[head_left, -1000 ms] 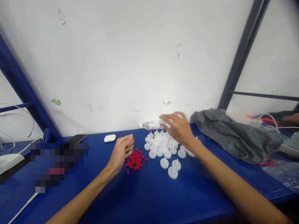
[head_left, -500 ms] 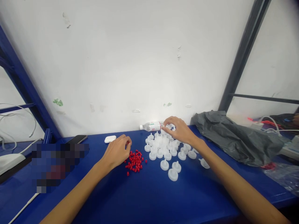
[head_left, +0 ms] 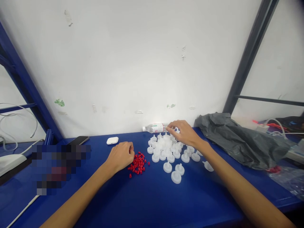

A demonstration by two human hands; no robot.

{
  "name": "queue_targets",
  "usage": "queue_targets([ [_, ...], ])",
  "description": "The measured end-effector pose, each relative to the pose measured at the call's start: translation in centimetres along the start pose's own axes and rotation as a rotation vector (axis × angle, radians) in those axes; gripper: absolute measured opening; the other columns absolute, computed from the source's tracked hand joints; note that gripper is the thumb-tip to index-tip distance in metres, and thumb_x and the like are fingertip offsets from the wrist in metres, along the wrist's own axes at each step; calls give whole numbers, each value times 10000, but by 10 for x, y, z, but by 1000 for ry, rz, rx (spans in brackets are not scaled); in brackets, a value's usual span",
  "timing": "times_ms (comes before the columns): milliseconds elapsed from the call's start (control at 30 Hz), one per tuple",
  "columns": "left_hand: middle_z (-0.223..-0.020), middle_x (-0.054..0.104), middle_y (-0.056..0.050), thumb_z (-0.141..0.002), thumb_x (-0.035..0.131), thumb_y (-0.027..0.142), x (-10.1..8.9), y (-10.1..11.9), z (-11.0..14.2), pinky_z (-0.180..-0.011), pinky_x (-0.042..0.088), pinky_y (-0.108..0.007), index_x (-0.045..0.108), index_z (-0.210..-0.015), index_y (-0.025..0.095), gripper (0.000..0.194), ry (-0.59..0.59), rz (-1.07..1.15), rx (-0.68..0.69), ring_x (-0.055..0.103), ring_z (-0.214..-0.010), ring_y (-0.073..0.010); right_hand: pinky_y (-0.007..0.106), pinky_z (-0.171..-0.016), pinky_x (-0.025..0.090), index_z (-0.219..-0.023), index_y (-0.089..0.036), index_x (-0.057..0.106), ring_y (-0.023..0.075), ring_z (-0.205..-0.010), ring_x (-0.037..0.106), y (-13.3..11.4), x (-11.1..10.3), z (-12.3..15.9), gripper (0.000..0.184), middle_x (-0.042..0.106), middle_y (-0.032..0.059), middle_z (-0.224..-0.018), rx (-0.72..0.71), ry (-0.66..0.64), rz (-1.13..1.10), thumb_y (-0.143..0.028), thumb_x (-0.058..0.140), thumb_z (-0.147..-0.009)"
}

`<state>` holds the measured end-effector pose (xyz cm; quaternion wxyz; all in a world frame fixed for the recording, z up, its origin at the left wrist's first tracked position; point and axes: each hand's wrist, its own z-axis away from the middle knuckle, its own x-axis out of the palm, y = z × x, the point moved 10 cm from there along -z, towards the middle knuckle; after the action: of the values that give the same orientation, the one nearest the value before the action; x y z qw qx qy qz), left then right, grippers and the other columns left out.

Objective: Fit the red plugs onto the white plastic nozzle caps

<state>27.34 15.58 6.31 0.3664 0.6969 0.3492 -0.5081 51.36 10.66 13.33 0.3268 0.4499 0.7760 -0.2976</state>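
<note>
My left hand [head_left: 122, 154] is curled with the fingers pointing down at the left edge of a pile of small red caps [head_left: 138, 164]. Its fingertips are hidden, so whatever they pinch cannot be seen. My right hand [head_left: 181, 131] reaches over the back of a heap of translucent white round caps with thin spouts [head_left: 163, 145]. Thumb and forefinger are apart there, with white pieces behind and below them. A clear plastic bottle [head_left: 154, 128] lies on its side by the right fingertips, partly covered by that hand.
A white earbud case [head_left: 112, 140] and a dark phone [head_left: 79, 141] lie on the blue table [head_left: 133, 202] at left. Some white caps [head_left: 176, 177] sit apart, nearer me. At right are a crumpled grey plastic bag [head_left: 237, 139] and clear plastic [head_left: 288, 180]. A wall stands behind.
My left hand has lowered slightly towards the red caps, its fingers curling further. The right hand has shifted a little to the right, with less space between thumb and forefinger.
</note>
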Motion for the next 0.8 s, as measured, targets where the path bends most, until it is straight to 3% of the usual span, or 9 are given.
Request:
queue_targets([
  [233,-791,730,-55,-855,441,192,4,0,-1,-554,283,-297,620,-710,219,232,-59,-5,-4,645,-700,-213,364,-791,406,-786,-199,679,197,-693,607,7,-4,-1,527,696,36,-734,45,45,83,-476,326,-1061],
  [533,-799,732,-45,-899,398,223,0,-17,-8,-592,329,-292,671,-794,234,293,-19,-33,-57,649,-733,-213,351,-883,381,-772,-205,698,199,-726,642,25,-7,0,544,709,35,-732,108,84,141,-447,308,-1064],
  [667,-873,735,-71,-924,361,244,0,-41,-17,-638,378,-304,679,-846,231,328,6,-92,-104,663,-816,-244,315,-803,388,-795,-205,703,195,-750,656,55,-15,3,538,733,41,-779,199,121,181,-425,291,-1062],
  [800,-910,732,-106,-952,354,280,8,-55,-24,-695,422,-323,674,-871,211,338,-9,-167,-104,675,-874,-272,304,-670,350,-729,-202,655,191,-673,621,107,-23,17,541,707,51,-730,347,145,258,-480,312,-1043],
])
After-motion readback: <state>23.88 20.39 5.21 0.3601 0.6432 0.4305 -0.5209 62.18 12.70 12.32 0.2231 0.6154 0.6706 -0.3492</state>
